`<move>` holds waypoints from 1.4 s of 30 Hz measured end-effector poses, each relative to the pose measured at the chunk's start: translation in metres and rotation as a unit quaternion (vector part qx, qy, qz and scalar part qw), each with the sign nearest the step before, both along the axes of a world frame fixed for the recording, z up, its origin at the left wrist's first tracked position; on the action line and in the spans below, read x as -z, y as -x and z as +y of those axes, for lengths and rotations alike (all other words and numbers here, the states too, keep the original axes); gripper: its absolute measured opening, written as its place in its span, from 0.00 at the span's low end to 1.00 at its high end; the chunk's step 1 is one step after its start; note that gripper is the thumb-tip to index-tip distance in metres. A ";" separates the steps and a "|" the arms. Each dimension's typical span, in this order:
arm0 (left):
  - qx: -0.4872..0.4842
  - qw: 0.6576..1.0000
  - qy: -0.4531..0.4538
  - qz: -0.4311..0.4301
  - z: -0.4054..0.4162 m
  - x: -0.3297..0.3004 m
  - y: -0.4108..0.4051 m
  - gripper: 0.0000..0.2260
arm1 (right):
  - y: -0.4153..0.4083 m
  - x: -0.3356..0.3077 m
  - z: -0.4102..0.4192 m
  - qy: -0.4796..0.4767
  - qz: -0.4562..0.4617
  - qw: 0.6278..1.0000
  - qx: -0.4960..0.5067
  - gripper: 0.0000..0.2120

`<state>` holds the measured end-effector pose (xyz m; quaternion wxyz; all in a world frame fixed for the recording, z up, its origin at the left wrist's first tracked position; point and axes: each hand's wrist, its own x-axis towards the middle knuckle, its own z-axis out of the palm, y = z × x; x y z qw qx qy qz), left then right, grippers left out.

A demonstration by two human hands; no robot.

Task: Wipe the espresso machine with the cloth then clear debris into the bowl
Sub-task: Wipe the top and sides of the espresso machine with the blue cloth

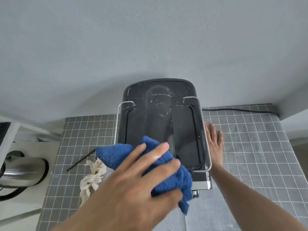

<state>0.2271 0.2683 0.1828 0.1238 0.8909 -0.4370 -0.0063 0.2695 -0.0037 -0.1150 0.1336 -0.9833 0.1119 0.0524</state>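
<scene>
1. The espresso machine [160,130] stands on the grey tiled counter [241,147] against the pale wall [150,39], its dark top plate facing the camera and its long axis running from the near edge back toward the wall.
2. The blue cloth [120,154] lies bunched over the plate's near-left corner, spilling off the front edge; the left hand [133,180] presses it down with fingers straight and spread — flat on the cloth, not curled round it.
3. White specks [160,104] sit at the far end of the plate, ahead of the cloth along that long axis, so the likely stroke runs away from the body, and the left hand is the nearer 1.
4. The right hand [215,144] rests flat and open on the counter, touching the machine's right side, probably bracing it.
5. A chrome rail [206,139] rims the plate on 2 sides and the near end, which could snag the cloth — the middle lane is free.
6. Left of the machine lie a crumpled pale wrapper [93,175] and a thin dark stick [81,160]; a black cord [241,110] runs along the wall at right. No bowl is in view.
</scene>
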 end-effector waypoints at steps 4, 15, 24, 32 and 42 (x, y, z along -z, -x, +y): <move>0.003 0.999 0.031 -0.036 0.007 0.003 0.003 0.15 | 0.001 0.011 -0.004 0.020 -0.006 1.000 -0.008 0.34; -0.151 0.985 -0.022 -0.084 -0.011 0.009 0.003 0.15 | 0.005 0.035 -0.011 0.092 -0.050 0.994 -0.033 0.45; -0.170 0.981 -0.032 -0.087 -0.042 -0.002 -0.087 0.17 | 0.005 0.038 -0.011 0.106 -0.018 0.994 -0.025 0.39; -0.144 0.985 -0.056 -0.077 -0.045 -0.014 -0.048 0.13 | 0.001 0.035 -0.005 0.114 0.004 0.994 -0.003 0.35; -0.125 0.990 -0.011 -0.062 -0.038 -0.009 -0.050 0.13 | 0.002 0.034 -0.006 0.101 -0.021 0.995 -0.002 0.36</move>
